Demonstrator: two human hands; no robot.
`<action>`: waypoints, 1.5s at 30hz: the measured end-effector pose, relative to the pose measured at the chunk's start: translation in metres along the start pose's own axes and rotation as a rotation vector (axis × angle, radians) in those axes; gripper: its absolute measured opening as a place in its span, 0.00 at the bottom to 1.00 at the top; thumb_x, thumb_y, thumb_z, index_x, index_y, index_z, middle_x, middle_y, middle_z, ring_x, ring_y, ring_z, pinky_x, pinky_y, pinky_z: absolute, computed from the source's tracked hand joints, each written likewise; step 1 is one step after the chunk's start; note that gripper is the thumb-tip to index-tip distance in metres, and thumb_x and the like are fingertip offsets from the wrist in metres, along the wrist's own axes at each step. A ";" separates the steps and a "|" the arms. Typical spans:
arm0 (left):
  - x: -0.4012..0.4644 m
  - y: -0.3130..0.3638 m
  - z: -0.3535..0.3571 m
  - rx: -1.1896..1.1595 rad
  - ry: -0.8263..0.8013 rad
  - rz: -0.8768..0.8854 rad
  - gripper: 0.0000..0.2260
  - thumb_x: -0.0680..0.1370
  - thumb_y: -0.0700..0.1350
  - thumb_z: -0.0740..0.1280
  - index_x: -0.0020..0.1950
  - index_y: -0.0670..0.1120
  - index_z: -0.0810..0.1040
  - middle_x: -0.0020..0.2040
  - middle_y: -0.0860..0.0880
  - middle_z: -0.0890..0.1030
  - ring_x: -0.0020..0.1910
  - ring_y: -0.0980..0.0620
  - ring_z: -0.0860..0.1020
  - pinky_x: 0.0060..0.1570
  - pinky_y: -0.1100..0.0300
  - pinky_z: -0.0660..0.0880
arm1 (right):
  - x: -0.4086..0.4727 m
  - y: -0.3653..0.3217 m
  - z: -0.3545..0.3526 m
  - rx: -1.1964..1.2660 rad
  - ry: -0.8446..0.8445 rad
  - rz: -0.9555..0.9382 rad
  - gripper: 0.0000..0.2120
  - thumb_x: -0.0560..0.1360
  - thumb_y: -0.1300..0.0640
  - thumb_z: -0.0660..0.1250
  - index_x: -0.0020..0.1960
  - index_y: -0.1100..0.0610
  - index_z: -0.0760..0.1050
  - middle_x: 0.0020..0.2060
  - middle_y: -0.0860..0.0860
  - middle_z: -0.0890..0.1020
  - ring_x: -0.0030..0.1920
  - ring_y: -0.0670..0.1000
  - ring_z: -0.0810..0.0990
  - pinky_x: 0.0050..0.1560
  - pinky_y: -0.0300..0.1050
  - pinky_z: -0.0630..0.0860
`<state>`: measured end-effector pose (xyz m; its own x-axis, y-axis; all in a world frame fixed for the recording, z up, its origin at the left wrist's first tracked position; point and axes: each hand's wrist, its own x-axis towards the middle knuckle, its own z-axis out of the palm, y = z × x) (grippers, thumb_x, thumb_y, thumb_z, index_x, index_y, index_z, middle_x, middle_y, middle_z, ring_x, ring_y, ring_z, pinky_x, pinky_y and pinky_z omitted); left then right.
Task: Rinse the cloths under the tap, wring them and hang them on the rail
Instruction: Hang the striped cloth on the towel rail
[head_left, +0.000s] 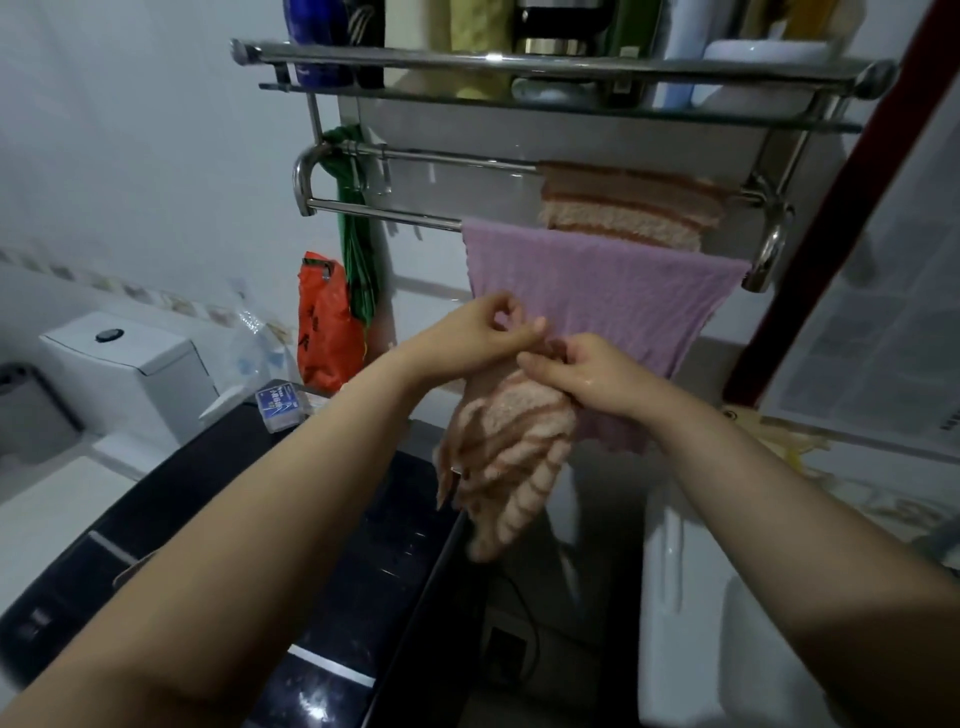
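A fluffy pink-and-brown striped cloth (511, 452) hangs bunched below my hands, in front of the rail. My right hand (582, 376) grips its top end. My left hand (498, 327) pinches the same top edge with curled fingers. A purple cloth (613, 291) is draped over the front bar of the steel rail (384, 214). Another striped pink-and-brown cloth (628, 205) hangs over the rear bar, behind the purple one.
Above the rail a steel shelf (519, 62) carries bottles and containers. An orange bag (324, 322) and green strap (353, 228) hang at the left. A black washing machine lid (337, 545) lies below, a white toilet tank (124, 364) left, a white basin edge (680, 597) right.
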<state>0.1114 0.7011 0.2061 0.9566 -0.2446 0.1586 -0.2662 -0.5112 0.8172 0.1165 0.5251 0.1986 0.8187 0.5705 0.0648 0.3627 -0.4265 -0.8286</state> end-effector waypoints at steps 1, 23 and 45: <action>-0.002 -0.008 -0.008 -0.092 -0.124 -0.063 0.15 0.77 0.60 0.62 0.53 0.49 0.73 0.44 0.52 0.80 0.36 0.59 0.79 0.36 0.64 0.74 | 0.005 -0.005 0.000 -0.050 -0.008 -0.022 0.06 0.75 0.49 0.67 0.44 0.51 0.79 0.36 0.49 0.82 0.37 0.45 0.80 0.43 0.42 0.75; -0.008 -0.088 -0.145 -0.731 0.470 -0.128 0.08 0.78 0.37 0.64 0.54 0.40 0.79 0.46 0.42 0.83 0.47 0.47 0.82 0.49 0.58 0.80 | 0.100 -0.053 -0.017 0.456 0.366 -0.029 0.13 0.75 0.56 0.69 0.34 0.55 0.71 0.20 0.48 0.70 0.19 0.44 0.65 0.20 0.34 0.62; 0.125 -0.068 -0.168 0.879 0.577 -0.182 0.30 0.75 0.60 0.64 0.72 0.48 0.62 0.62 0.39 0.75 0.57 0.37 0.76 0.50 0.47 0.74 | 0.218 -0.085 -0.006 -0.550 0.092 0.157 0.22 0.70 0.40 0.71 0.43 0.60 0.75 0.40 0.55 0.79 0.39 0.54 0.77 0.39 0.43 0.71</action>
<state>0.2692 0.8435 0.2638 0.8408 0.2049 0.5010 0.1149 -0.9720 0.2047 0.2669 0.6819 0.2863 0.9077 0.4183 0.0325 0.3917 -0.8172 -0.4228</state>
